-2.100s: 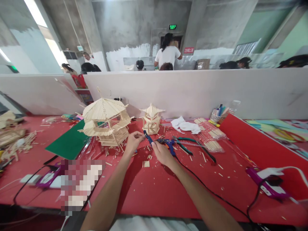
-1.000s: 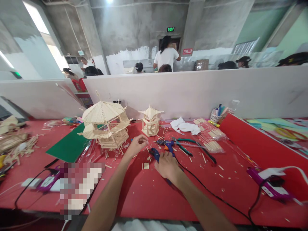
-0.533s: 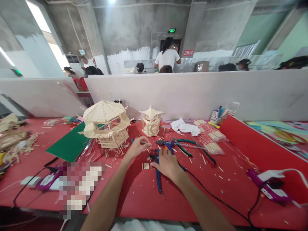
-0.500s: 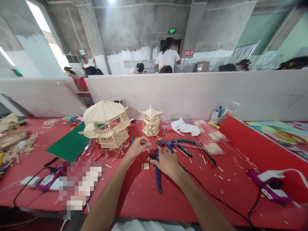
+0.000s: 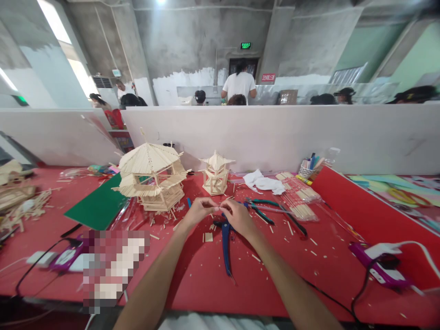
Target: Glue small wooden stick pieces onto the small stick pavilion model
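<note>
My left hand (image 5: 202,211) and my right hand (image 5: 236,214) meet fingertip to fingertip over the red table. Both are closed in a pinch, and whatever sits between the fingers is too small to make out. Just below them lie blue-handled pliers (image 5: 225,247). A small row of short wooden sticks (image 5: 208,237) rests left of the pliers. Behind my hands stands a little pavilion (image 5: 216,176) built of pale sticks. To its left is a larger stick pavilion (image 5: 151,176) with a wide two-tier roof.
Green-handled pliers (image 5: 263,213) and bundled sticks (image 5: 302,208) lie to the right, near a white cloth (image 5: 264,182). A green board (image 5: 98,204) is at left. Purple power strips (image 5: 378,270) with cables sit at the sides. A white partition (image 5: 240,133) runs behind; people are beyond it.
My right hand has moved up and left from the tools on the table to meet my left hand. My left hand has shifted slightly right. A person beyond the partition has turned.
</note>
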### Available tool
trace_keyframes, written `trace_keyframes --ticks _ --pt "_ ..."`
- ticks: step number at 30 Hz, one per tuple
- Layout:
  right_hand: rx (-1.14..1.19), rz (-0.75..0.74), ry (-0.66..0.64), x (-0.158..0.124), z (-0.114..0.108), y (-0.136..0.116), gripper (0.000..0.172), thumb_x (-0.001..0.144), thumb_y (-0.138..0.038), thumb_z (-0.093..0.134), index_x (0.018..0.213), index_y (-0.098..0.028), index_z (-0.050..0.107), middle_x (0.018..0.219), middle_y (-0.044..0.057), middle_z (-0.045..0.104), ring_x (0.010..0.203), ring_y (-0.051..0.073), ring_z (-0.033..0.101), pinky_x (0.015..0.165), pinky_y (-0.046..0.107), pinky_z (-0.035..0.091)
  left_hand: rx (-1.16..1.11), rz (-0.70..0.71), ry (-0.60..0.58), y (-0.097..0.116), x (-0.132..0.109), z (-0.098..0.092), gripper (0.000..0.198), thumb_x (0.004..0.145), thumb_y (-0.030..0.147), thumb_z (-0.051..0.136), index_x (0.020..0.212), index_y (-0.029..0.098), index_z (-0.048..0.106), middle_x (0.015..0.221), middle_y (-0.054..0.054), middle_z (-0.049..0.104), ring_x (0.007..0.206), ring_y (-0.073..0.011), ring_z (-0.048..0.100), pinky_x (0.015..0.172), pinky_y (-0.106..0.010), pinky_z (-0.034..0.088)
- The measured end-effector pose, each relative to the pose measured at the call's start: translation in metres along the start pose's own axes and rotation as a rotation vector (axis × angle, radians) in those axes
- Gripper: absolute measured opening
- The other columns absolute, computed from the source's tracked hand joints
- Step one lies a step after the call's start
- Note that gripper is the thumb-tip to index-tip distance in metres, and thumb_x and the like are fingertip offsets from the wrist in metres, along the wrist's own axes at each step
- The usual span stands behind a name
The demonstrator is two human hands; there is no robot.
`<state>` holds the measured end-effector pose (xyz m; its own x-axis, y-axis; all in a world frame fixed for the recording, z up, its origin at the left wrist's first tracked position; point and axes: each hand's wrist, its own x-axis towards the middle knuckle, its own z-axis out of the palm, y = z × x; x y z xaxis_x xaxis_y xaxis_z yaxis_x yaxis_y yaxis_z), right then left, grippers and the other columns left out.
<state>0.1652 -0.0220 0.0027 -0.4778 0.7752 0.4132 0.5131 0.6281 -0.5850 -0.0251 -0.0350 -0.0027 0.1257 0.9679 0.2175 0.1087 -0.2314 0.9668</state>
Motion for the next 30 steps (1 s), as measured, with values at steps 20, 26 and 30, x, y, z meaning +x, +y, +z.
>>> trace_keyframes --ticks 20,26,30 --pt "0.796 0.143 -0.198 0.003 -0.005 0.007 0.033 0.079 -0.049 0.071 0.084 -0.016 0.064 0.07 0.0 0.061 0.058 0.012 0.054 0.056 0.025 0.047 0.101 0.141 -0.249 0.013 -0.009 -0.002 0.031 0.088 0.046 0.061 0.085 0.016 0.053 0.079 0.001 0.052 0.075 -0.013 0.049 0.071 -0.024 0.039" --pt "0.729 0.114 -0.175 0.005 0.001 0.014 0.032 0.078 -0.047 0.072 0.078 -0.016 0.066 0.069 0.001 0.063 0.058 0.011 0.054 0.055 0.023 0.042 0.162 0.148 -0.364 0.01 -0.011 -0.004 0.034 0.092 0.05 0.053 0.09 0.017 0.05 0.084 0.0 0.05 0.08 -0.014 0.047 0.077 -0.026 0.04" --pt "0.733 0.122 -0.198 0.005 0.003 0.018 0.031 0.079 -0.045 0.071 0.076 -0.015 0.066 0.066 0.001 0.063 0.058 0.013 0.055 0.056 0.024 0.042 0.277 0.149 -0.452 0.014 -0.013 -0.008 0.033 0.095 0.051 0.047 0.092 0.018 0.048 0.086 -0.001 0.05 0.082 -0.0146 0.046 0.078 -0.026 0.039"
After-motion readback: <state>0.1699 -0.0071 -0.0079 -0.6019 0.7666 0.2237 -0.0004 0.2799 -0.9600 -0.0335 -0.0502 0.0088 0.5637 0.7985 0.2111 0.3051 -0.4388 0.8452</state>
